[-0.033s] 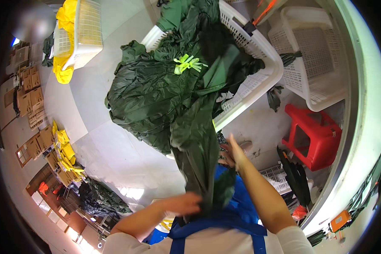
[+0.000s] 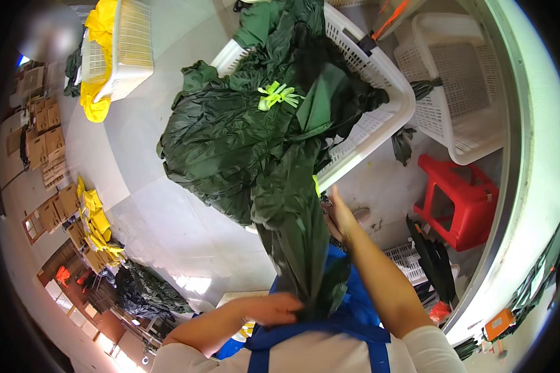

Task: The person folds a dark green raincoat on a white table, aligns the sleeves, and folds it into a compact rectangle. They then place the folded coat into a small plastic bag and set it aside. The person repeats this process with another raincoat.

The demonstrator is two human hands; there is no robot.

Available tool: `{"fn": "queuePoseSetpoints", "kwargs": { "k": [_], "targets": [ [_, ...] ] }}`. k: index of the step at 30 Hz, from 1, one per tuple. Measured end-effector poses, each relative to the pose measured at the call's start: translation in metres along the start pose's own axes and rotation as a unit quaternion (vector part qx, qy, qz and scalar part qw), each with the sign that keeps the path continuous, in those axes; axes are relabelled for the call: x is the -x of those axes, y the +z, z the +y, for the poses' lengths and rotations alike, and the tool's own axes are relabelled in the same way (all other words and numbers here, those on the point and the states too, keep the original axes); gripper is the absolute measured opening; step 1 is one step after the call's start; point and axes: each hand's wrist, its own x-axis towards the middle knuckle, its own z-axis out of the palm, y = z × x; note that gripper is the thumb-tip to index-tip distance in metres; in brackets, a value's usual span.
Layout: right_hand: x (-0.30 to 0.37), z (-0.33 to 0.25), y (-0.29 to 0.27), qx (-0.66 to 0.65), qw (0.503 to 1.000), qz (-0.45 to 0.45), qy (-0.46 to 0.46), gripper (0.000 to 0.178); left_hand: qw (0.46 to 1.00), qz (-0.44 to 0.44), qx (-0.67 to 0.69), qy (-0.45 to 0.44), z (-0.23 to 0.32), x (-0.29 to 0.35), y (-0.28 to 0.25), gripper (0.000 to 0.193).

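A large, crumpled dark green garment point(image 2: 218, 143) of thin, shiny fabric spills over the near side of a white plastic basket point(image 2: 354, 158). Bright yellow-green strips point(image 2: 277, 96) lie on top of it. One long fold hangs down toward my blue apron point(image 2: 361, 292). At the fold's lower end, my left hand point(image 2: 279, 309) is closed on the fabric, its fingertips blurred. My right hand point(image 2: 339, 214) is beside the fold, just below the basket's near corner, thumb stretched up and apart. Its other fingers are partly hidden behind the fabric.
Another white basket point(image 2: 463, 81) stands at the right, with a red stool point(image 2: 457, 202) below it. Far left, a white crate point(image 2: 130, 50) has yellow fabric point(image 2: 99, 59) draped over it. Cardboard boxes point(image 2: 46, 149) and yellow packets point(image 2: 96, 221) line the left side.
My right hand has moved up slightly along the fold toward the basket's corner. My left hand has shifted slightly right and down. The garment's hanging fold has changed shape a little.
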Motion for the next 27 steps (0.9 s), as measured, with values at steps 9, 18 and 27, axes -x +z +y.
{"fn": "queuePoseSetpoints", "kwargs": {
  "k": [9,18,27],
  "targets": [
    [0.132,-0.069,0.108,0.237,0.942,-0.188,-0.143,0.048,0.978,0.026,0.175,-0.111,0.068,0.072,0.022,0.022],
    [0.497,-0.092,0.078,0.624,0.484,-0.452,-0.414,0.031,0.779,0.552,-0.294,0.054,0.109,0.068,-0.047,0.099],
    [0.805,-0.085,-0.043,0.551,0.385,-0.089,-0.735,0.022,0.808,0.108,-0.564,0.132,0.448,-0.066,0.007,0.06]
  ]
}}
